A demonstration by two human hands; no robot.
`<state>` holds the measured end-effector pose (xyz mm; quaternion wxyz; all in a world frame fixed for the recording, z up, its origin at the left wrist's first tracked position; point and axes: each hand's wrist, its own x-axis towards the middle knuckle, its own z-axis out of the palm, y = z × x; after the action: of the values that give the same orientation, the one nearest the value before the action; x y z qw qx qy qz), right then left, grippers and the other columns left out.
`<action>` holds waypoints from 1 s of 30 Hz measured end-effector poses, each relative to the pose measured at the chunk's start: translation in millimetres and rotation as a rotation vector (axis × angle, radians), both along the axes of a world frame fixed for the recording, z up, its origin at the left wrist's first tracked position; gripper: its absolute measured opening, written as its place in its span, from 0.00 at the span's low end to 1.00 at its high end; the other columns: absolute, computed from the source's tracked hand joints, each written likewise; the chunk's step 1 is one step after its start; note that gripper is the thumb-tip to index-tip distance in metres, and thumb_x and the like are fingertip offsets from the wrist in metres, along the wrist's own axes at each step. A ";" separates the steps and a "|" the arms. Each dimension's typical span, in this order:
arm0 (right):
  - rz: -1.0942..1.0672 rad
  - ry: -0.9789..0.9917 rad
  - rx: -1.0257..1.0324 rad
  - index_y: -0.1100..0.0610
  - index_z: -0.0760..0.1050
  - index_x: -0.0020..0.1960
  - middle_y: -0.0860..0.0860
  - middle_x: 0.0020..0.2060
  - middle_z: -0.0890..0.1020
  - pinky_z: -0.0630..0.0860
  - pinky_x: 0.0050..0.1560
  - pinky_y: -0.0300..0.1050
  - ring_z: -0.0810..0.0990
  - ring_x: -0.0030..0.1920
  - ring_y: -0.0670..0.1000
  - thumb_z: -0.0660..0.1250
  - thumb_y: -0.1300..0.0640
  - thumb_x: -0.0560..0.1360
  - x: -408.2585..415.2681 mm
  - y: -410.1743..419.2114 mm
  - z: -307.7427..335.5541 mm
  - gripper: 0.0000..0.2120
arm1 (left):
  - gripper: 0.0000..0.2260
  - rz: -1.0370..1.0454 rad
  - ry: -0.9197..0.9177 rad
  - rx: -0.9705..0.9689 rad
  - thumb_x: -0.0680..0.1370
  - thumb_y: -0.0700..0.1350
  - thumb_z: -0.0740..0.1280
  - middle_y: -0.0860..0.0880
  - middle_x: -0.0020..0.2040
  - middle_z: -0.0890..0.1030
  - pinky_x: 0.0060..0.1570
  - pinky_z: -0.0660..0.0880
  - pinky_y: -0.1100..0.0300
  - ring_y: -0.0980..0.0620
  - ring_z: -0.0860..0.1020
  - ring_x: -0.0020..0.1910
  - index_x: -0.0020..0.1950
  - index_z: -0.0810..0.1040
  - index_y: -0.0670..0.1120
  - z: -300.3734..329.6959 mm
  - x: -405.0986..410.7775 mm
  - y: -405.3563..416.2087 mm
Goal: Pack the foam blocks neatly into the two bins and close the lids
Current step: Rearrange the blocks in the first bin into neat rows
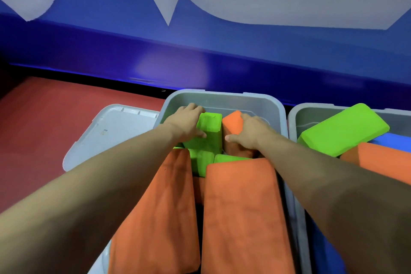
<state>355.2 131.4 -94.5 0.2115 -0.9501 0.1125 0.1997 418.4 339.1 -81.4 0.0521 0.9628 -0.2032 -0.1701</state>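
Red padded flooring (pixel 44 118) runs up to a blue wall (pixel 111 35) painted with pale grey shapes, beyond both hands. Left hand (pixel 185 123) grips the upright green foam block (pixel 208 133), fingers curled over its far top edge and thumb on its near face. Right hand (pixel 246 133) holds the small orange foam block (pixel 232 124) just beside it, fingers wrapped over the top. Both blocks stand at the far end of the grey plastic bin (pixel 222 99). Nearer than the hands, two long orange foam blocks (pixel 240 207) lean inside the same bin. Left of the left hand lies a grey plastic lid (pixel 106 131). Right of the right hand, a second grey bin (pixel 298 115) holds a flat green foam slab (pixel 347 128) resting tilted on other blocks.
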 end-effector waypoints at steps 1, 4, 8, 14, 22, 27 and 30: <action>0.010 0.013 -0.013 0.48 0.55 0.80 0.57 0.73 0.70 0.71 0.67 0.58 0.71 0.70 0.62 0.72 0.32 0.67 6.9 -2.3 -6.9 0.49 | 0.39 -0.035 0.009 0.035 0.72 0.55 0.78 0.45 0.74 0.67 0.72 0.66 0.46 0.39 0.66 0.73 0.78 0.64 0.48 -5.6 9.7 -1.9; 0.054 0.001 -0.057 0.43 0.50 0.81 0.55 0.75 0.67 0.70 0.69 0.58 0.69 0.73 0.61 0.73 0.29 0.65 21.5 -10.8 -19.9 0.54 | 0.42 -0.107 0.004 0.111 0.72 0.54 0.78 0.44 0.76 0.66 0.73 0.65 0.46 0.39 0.66 0.74 0.80 0.60 0.47 -19.6 32.5 -1.9; 0.083 0.014 -0.104 0.40 0.51 0.80 0.51 0.75 0.69 0.71 0.66 0.57 0.70 0.72 0.60 0.73 0.28 0.63 26.6 -12.9 -25.6 0.54 | 0.40 -0.149 0.046 0.143 0.72 0.54 0.78 0.42 0.71 0.71 0.67 0.69 0.51 0.39 0.72 0.69 0.78 0.63 0.46 -30.1 43.2 6.9; 0.079 -0.063 -0.143 0.40 0.56 0.78 0.54 0.69 0.75 0.72 0.59 0.55 0.74 0.66 0.61 0.76 0.33 0.65 20.3 -9.9 -30.7 0.48 | 0.35 -0.375 -0.054 0.337 0.77 0.62 0.68 0.41 0.67 0.69 0.67 0.70 0.46 0.40 0.70 0.67 0.76 0.64 0.43 -27.7 36.2 19.2; 0.091 -0.046 -0.130 0.40 0.55 0.77 0.57 0.66 0.77 0.73 0.59 0.56 0.75 0.65 0.63 0.76 0.33 0.65 24.3 -9.8 -36.4 0.48 | 0.37 -0.493 0.042 0.350 0.73 0.64 0.72 0.45 0.65 0.72 0.68 0.70 0.48 0.42 0.73 0.65 0.76 0.67 0.47 -24.2 32.3 17.4; 0.090 -0.046 -0.112 0.40 0.54 0.78 0.56 0.67 0.76 0.73 0.61 0.57 0.75 0.65 0.63 0.75 0.34 0.66 26.2 -13.1 -38.6 0.48 | 0.36 -0.396 0.106 0.317 0.73 0.59 0.75 0.45 0.68 0.71 0.66 0.70 0.49 0.41 0.74 0.65 0.77 0.66 0.48 -23.4 34.1 29.7; 0.088 -0.035 -0.091 0.40 0.53 0.79 0.56 0.68 0.75 0.74 0.62 0.57 0.74 0.65 0.63 0.75 0.35 0.67 27.5 -16.1 -39.2 0.48 | 0.35 -0.251 0.186 0.244 0.74 0.63 0.73 0.47 0.69 0.73 0.64 0.72 0.54 0.43 0.75 0.66 0.76 0.68 0.50 -21.6 31.3 30.6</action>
<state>382.7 115.3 -133.6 0.1612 -0.9661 0.0757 0.1868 449.7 369.7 -103.0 -0.0679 0.9093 -0.2937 -0.2868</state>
